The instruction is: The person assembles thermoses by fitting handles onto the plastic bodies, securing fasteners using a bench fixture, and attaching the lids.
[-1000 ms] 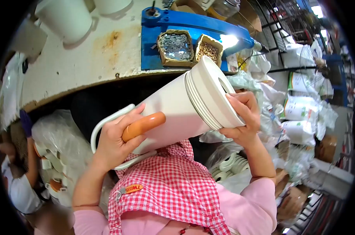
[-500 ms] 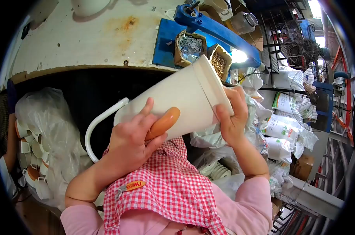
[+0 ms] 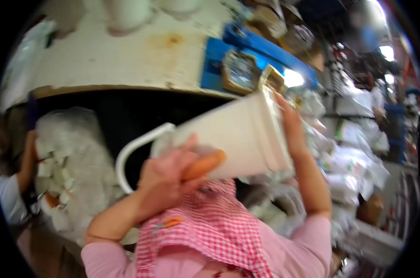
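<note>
A white tapered container, like a pail or jug, lies tilted across my front, its wide end up to the right. A curved white handle sticks out at its narrow end. My left hand is wrapped round a smooth orange handle against the container's near side; whether the two are joined is hidden. At the wide end, my right hand grips the rim, with its fingers partly hidden behind it. The view is smeared by motion.
Beyond the container is a white worktable with a blue tool and two small boxes, one holding washers. A plastic bag of white and orange parts stands at left, near another person's arm. White sacks are stacked at right.
The whole view has shifted, so the table and container sit farther right and lower. My right hand has moved from the rim's near side up to its far side. My left hand keeps its hold.
</note>
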Motion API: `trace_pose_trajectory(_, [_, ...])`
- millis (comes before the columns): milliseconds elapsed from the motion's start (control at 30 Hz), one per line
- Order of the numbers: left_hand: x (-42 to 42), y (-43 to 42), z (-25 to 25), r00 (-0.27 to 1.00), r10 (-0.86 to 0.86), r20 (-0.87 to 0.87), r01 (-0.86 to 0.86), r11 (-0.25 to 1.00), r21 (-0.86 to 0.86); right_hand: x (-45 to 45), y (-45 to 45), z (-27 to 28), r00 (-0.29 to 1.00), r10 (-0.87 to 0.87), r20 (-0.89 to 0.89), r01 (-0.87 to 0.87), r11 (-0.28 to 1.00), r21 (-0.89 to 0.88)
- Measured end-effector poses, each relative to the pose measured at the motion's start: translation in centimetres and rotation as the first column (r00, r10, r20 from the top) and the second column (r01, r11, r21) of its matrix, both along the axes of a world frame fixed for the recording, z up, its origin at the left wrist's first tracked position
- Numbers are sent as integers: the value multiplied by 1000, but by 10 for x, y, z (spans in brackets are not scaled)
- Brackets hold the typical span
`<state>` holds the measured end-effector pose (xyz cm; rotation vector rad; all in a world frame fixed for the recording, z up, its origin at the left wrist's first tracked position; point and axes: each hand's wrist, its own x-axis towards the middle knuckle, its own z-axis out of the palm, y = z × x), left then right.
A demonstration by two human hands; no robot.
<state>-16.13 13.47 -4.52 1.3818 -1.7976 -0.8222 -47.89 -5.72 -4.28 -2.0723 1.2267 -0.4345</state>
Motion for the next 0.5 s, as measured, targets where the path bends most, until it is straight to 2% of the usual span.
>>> trace_pose_trajectory(33, [2, -1, 3, 1000, 12, 8, -12, 1000, 1, -13, -8, 4, 942, 82, -324, -189, 931, -313])
trace_pose_trajectory(67, [6, -2, 6, 999, 36, 0, -36, 999, 23, -17, -10, 8, 954, 40, -297, -158, 909, -385])
trace_pose_trajectory(100, [6, 0, 4, 996, 89, -18, -88, 995, 35, -18, -8, 12, 996, -18, -88, -9, 955, -298])
trace_pose_trajectory(133, [5, 1, 3, 990, 134, -53, -132, 990, 49, -14, -6, 14, 968, -137, 211, 156, 985, -75])
trace_pose_trajectory(167, [-3, -3, 5, 989, 148, -25, -146, 988, 52, -7, 0, 15, 896, -208, 392, 188, 978, 90])
trace_pose_trajectory(200, [-9, -4, 6, 989, 150, -8, -149, 986, 71, 3, 12, 16, 842, -233, 486, 156, 969, 193])
trace_pose_trajectory(233, [-6, -6, 3, 981, 189, 36, -191, 981, 35, 13, 22, 15, 820, -207, 534, 106, 971, 214])
trace_pose_trajectory(300, [4, -17, 9, 981, 188, 46, -185, 981, -66, 24, 33, 19, 778, -109, 618, 54, 993, 107])
trace_pose_trajectory(367, [17, -21, 23, 985, 175, 2, -171, 965, -198, 27, 32, 29, 780, -30, 626, 110, 990, -90])
trace_pose_trajectory(400, [35, -22, 39, 973, 202, 114, -178, 965, -192, 22, 30, 33, 803, -31, 596, 197, 956, -216])
trace_pose_trajectory(467, [72, -16, 94, 913, 245, 326, -169, 955, -245, 2, 24, 28, 786, -143, 601, 296, 941, -163])
trace_pose_trajectory(500, [84, -13, 123, 816, 272, 510, -117, 941, -316, -2, 24, 18, 739, -159, 655, 317, 940, -130])
